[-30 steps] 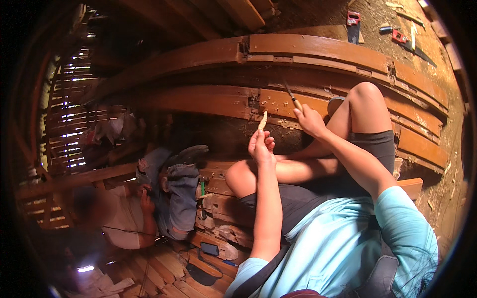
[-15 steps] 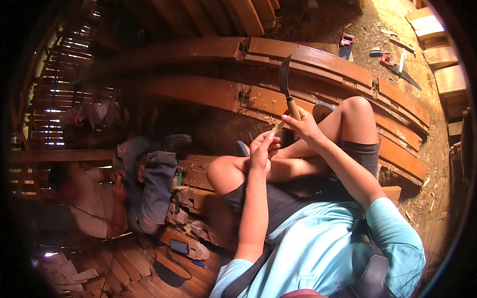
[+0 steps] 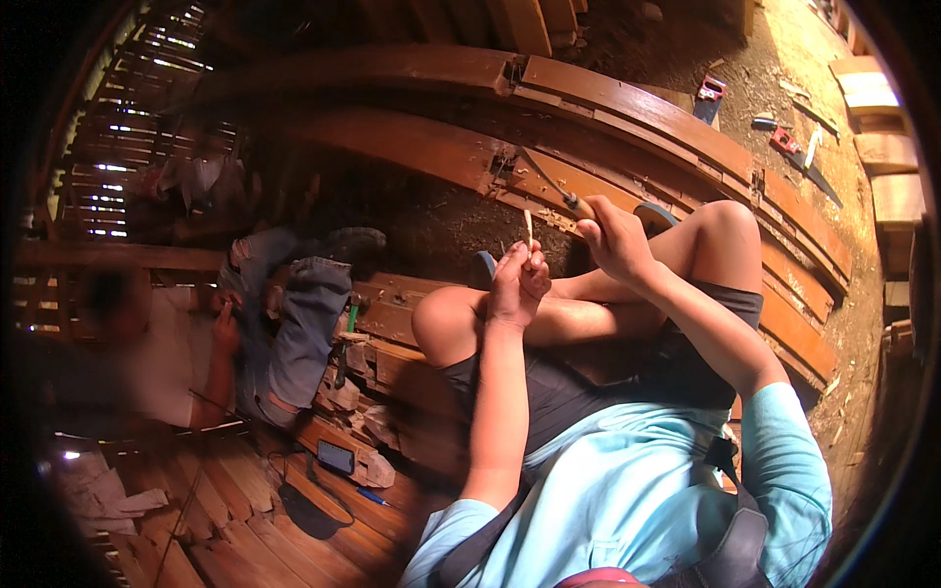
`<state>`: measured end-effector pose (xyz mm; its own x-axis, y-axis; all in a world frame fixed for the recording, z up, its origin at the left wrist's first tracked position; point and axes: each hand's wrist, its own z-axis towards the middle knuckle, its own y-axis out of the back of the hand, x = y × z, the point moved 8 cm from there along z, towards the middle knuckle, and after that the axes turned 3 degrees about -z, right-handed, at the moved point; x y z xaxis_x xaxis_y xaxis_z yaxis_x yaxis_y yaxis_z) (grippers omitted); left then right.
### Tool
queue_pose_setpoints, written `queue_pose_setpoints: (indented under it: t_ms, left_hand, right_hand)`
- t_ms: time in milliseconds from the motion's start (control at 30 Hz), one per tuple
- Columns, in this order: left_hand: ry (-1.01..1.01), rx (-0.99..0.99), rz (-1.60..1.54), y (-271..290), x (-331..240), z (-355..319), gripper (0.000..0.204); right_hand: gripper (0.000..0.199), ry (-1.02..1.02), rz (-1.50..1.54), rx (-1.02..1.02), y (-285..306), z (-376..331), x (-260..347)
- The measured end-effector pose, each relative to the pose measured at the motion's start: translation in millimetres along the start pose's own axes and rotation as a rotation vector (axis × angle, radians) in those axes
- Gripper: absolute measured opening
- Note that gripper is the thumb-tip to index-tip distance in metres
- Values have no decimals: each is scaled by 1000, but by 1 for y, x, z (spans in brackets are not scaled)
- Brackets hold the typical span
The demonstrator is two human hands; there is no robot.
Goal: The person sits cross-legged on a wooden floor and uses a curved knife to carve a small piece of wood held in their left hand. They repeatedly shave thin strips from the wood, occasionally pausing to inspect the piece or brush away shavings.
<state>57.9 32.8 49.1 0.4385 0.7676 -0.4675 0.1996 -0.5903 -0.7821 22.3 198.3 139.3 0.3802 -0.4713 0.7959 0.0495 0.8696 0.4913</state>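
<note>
My left hand (image 3: 518, 284) is closed round the lower end of a small, thin piece of pale wood (image 3: 528, 227), which points up from the fingertips. In my right hand (image 3: 618, 241) I grip the wooden handle of a knife with a curved blade (image 3: 551, 180). The blade slants up and to the left, above the wood piece and apart from it. Both hands are above my crossed legs, with only a short gap between them. My fingers hide the lower end of the wood and most of the knife's handle.
Long brown planks (image 3: 627, 118) lie beyond my legs. Two saws, one with a red handle (image 3: 784, 141), rest on the shaving-strewn ground at far right. A person in jeans (image 3: 309, 333) sits at left. A phone (image 3: 335, 457), a blue pen (image 3: 372, 497) and a dark cap (image 3: 312, 512) lie at lower left.
The knife has come away from the wood piece, and its blade has swung from upright to slanting left. The wood piece now points upward in my left hand. The whole view has shifted slightly.
</note>
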Motion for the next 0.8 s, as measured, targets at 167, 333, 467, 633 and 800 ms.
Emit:
queue_pose_setpoints:
  t_ms: [167,333,467,633,800]
  left_hand:
    - [-46,51,-67,-4,-15,3,19]
    - [-24,88,-148,3,-22,8,27]
    - [-30,23,-85,4,-22,15,29]
    - [-12,-71,-72,22,-18,20,23]
    - [-19,-61,-63,21,-15,22,23]
  right_hand:
    - [32,150,-34,64,-3,-2,1]
    - [39,174,-244,185,-18,-15,-21]
    - [44,237,-237,68,-21,-16,-15]
    - [47,199,-432,275,-42,-15,-13]
    - [43,209,-507,262,-45,-17,-16]
